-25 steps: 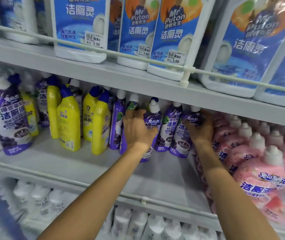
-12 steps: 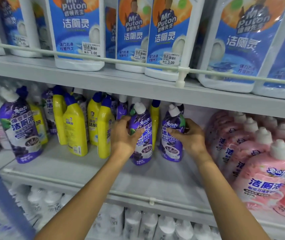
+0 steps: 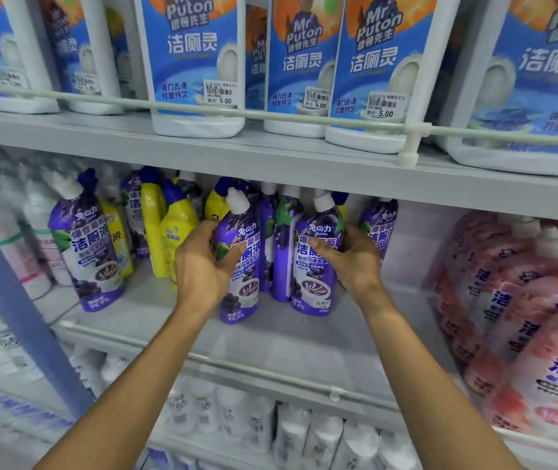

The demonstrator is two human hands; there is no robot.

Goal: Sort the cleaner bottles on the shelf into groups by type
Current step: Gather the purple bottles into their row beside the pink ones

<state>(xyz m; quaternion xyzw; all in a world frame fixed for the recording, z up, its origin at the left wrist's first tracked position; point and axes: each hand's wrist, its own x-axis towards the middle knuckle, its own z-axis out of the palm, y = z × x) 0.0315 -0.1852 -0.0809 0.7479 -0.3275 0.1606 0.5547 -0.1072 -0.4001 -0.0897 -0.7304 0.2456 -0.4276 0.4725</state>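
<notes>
Left hand (image 3: 199, 266) and right hand (image 3: 352, 262) each grip 1 purple bottle (image 3: 242, 293) on grey shelf (image 3: 287, 344).

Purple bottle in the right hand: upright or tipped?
Upright. The purple plastic cleaner bottle with a white cap has its cap on top and base down at the grey shelf; the right hand grips its side.

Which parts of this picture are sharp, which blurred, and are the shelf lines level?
Head view: the two gripped purple white-capped bottles and the blue-labelled white jugs are sharp; the pink bottles and lower white bottles blur; the grey shelf edge slopes down rightward.
</notes>
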